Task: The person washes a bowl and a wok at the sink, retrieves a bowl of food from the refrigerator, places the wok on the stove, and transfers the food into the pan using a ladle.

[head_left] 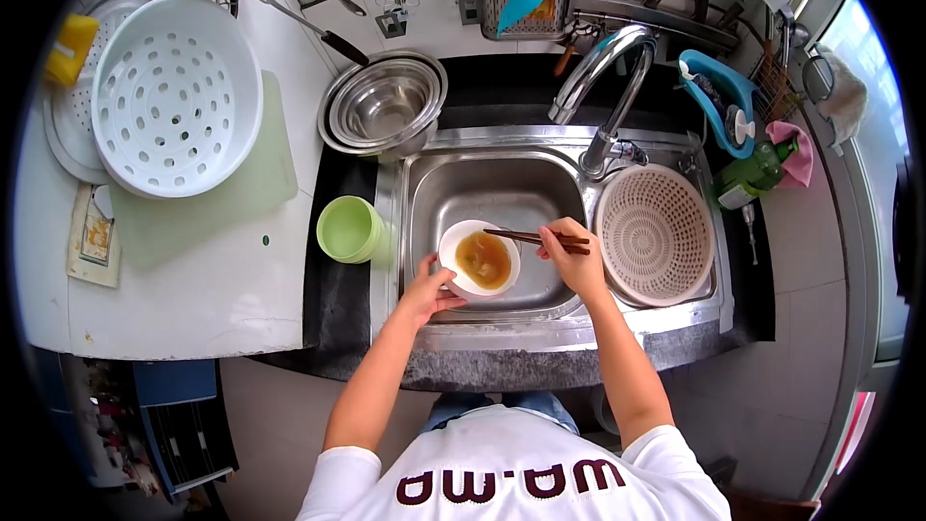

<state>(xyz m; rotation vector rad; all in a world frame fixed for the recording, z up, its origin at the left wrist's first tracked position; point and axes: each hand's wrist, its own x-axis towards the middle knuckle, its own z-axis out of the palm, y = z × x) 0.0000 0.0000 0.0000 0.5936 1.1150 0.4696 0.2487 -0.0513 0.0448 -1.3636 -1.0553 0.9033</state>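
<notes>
My left hand (429, 293) grips the rim and side of a white bowl (451, 248), which is over the sink basin (434, 183). Brownish liquid (484, 262) with some pale bits lies in the bowl, which looks slightly tilted. Closed around a pair of dark wooden chopsticks (526, 235), my right hand (573, 256) is to the right of the bowl. The chopstick tips point left and reach over the bowl's upper edge. Whether they touch the liquid I cannot tell.
A chrome faucet (600, 140) rises behind the basin. On the right stands a beige plastic colander (706, 232). Light green cups (349, 229) and nested steel bowls (386, 106) are left of the sink. A large white strainer basket (177, 96) sits on the left counter (193, 304).
</notes>
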